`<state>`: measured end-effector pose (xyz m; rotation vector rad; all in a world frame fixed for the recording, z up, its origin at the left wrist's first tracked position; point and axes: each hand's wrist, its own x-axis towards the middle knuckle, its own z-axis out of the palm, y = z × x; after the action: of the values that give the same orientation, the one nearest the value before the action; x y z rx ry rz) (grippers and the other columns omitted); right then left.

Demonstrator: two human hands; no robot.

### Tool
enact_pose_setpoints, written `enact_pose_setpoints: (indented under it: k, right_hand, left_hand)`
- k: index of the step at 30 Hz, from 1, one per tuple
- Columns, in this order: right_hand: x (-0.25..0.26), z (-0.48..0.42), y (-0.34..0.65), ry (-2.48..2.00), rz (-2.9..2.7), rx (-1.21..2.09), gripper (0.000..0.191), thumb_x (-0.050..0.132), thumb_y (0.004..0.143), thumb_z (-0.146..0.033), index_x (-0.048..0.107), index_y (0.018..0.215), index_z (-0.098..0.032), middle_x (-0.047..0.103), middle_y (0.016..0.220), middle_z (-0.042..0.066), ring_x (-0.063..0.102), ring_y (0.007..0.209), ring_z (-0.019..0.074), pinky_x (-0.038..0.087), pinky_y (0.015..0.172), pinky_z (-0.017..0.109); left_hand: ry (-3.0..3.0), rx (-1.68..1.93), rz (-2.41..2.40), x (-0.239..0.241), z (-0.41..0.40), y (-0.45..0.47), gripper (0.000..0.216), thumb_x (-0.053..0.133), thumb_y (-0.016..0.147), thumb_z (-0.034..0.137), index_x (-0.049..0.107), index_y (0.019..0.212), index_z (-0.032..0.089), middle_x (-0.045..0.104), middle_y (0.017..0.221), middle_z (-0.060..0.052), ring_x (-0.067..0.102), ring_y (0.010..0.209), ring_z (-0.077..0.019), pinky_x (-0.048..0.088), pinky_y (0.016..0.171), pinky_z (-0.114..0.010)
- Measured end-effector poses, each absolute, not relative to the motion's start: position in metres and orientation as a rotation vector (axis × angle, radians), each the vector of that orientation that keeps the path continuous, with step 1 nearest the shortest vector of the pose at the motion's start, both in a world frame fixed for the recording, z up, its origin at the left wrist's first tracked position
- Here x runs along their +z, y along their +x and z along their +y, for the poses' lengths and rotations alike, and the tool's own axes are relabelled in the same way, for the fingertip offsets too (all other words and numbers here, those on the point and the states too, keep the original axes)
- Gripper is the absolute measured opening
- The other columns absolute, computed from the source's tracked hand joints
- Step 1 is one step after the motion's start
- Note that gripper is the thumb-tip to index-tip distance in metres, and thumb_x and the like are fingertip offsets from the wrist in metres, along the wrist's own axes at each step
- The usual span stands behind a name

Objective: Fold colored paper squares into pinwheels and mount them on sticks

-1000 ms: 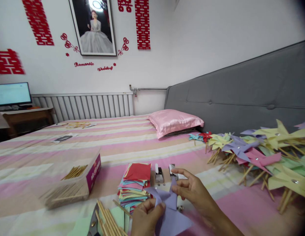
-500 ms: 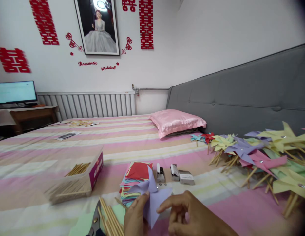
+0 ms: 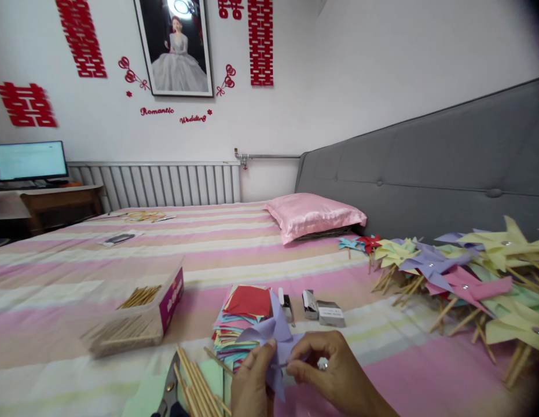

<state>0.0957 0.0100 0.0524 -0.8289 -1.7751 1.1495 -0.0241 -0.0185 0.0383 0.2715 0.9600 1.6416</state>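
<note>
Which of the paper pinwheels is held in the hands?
The purple pinwheel, pinched between the left hand and the right hand. It shows no stick; the others lie in a pile at the right, on wooden sticks.

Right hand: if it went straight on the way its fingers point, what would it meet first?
The lilac folded paper pinwheel, which the pinched fingers of the right hand seem to touch; just behind it, the left hand holding it. Depth is unclear.
</note>
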Motion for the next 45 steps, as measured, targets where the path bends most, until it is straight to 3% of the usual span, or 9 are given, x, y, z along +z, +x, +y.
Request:
enact_pose_setpoints:
  k: [8, 14, 17, 22, 33, 37, 40, 43, 45]
  right_hand:
    - [0.045, 0.012, 0.092, -0.819, -1.551, 1.253, 0.02, 0.066, 0.072, -0.03, 0.06, 0.062, -0.013, 0.061, 0.073, 0.003, 0.057, 0.051, 0.0107, 0.044, 0.049, 0.021]
    - [0.041, 0.016, 0.09, -0.839, -1.488, 1.275, 0.022, 0.066, 0.071, -0.029, 0.056, 0.061, -0.013, 0.061, 0.096, 0.009, 0.054, 0.049, 0.007, 0.043, 0.049, 0.021]
    - [0.04, 0.016, 0.09, -0.868, -1.476, 1.258, 0.023, 0.067, 0.07, -0.029, 0.055, 0.06, -0.013, 0.062, 0.09, 0.008, 0.054, 0.048, 0.0072, 0.04, 0.047, 0.02]
    - [0.04, 0.017, 0.09, -0.919, -1.464, 1.272, 0.025, 0.067, 0.069, -0.032, 0.056, 0.059, -0.013, 0.053, 0.054, -0.002, 0.049, 0.042, 0.0076, 0.034, 0.042, 0.018]
    - [0.038, 0.019, 0.092, -0.872, -1.465, 1.264, 0.031, 0.069, 0.067, -0.039, 0.061, 0.056, -0.012, 0.057, 0.075, 0.003, 0.047, 0.044, 0.0059, 0.035, 0.042, 0.019]
    - [0.04, 0.016, 0.09, -0.857, -1.477, 1.269, 0.03, 0.07, 0.067, -0.038, 0.06, 0.055, -0.012, 0.053, 0.07, 0.0, 0.046, 0.045, 0.0059, 0.035, 0.041, 0.018]
    - [0.044, 0.015, 0.091, -0.84, -1.49, 1.273, 0.028, 0.068, 0.069, -0.037, 0.061, 0.06, -0.012, 0.058, 0.079, 0.003, 0.048, 0.046, 0.0057, 0.039, 0.043, 0.019]
    - [0.048, 0.023, 0.103, -0.87, -1.474, 1.231, 0.026, 0.068, 0.067, -0.04, 0.061, 0.071, -0.014, 0.063, 0.092, 0.006, 0.053, 0.047, 0.007, 0.041, 0.045, 0.021]
    - [0.047, 0.032, 0.115, -1.015, -1.521, 1.135, 0.027, 0.063, 0.07, -0.042, 0.06, 0.077, -0.016, 0.065, 0.084, 0.006, 0.056, 0.048, 0.0099, 0.041, 0.045, 0.021]
  left_hand:
    - [0.284, 1.676, 1.016, 0.028, -0.015, -0.025, 0.026, 0.084, 0.039, 0.024, 0.068, 0.058, 0.017, 0.066, 0.048, 0.002, 0.062, 0.055, -0.0139, 0.046, 0.051, -0.019]
    - [0.345, 1.725, 1.081, 0.024, -0.014, -0.025, 0.028, 0.083, 0.042, 0.029, 0.071, 0.062, 0.012, 0.07, 0.058, -0.001, 0.059, 0.055, -0.0095, 0.046, 0.054, -0.016]
    - [0.354, 1.747, 1.098, 0.028, -0.016, -0.022, 0.027, 0.083, 0.041, 0.027, 0.069, 0.058, 0.013, 0.068, 0.053, 0.001, 0.056, 0.051, -0.0082, 0.044, 0.05, -0.015]
    - [0.4, 1.851, 1.173, 0.042, -0.021, -0.012, 0.027, 0.084, 0.037, 0.03, 0.067, 0.05, 0.013, 0.061, 0.044, 0.004, 0.049, 0.044, -0.0051, 0.039, 0.045, -0.012]
    - [0.548, 1.867, 1.264, 0.055, -0.025, -0.007, 0.02, 0.08, 0.043, 0.028, 0.074, 0.058, 0.016, 0.071, 0.057, -0.003, 0.062, 0.059, -0.0182, 0.049, 0.056, -0.023]
    - [0.522, 1.868, 1.242, 0.055, -0.026, -0.008, 0.021, 0.08, 0.042, 0.028, 0.071, 0.055, 0.015, 0.069, 0.052, -0.002, 0.059, 0.051, -0.0159, 0.047, 0.049, -0.021]
    - [0.462, 1.823, 1.191, 0.051, -0.023, -0.014, 0.022, 0.081, 0.039, 0.027, 0.068, 0.052, 0.015, 0.066, 0.049, 0.001, 0.059, 0.051, -0.0132, 0.045, 0.05, -0.018]
    - [0.361, 1.779, 1.207, 0.04, -0.018, -0.024, 0.025, 0.08, 0.043, 0.028, 0.069, 0.062, 0.015, 0.067, 0.051, 0.001, 0.061, 0.058, -0.0143, 0.046, 0.055, -0.02]
    - [0.301, 1.8, 1.213, 0.032, -0.014, -0.029, 0.026, 0.078, 0.047, 0.028, 0.067, 0.068, 0.016, 0.067, 0.053, 0.001, 0.06, 0.056, -0.0142, 0.045, 0.055, -0.022]
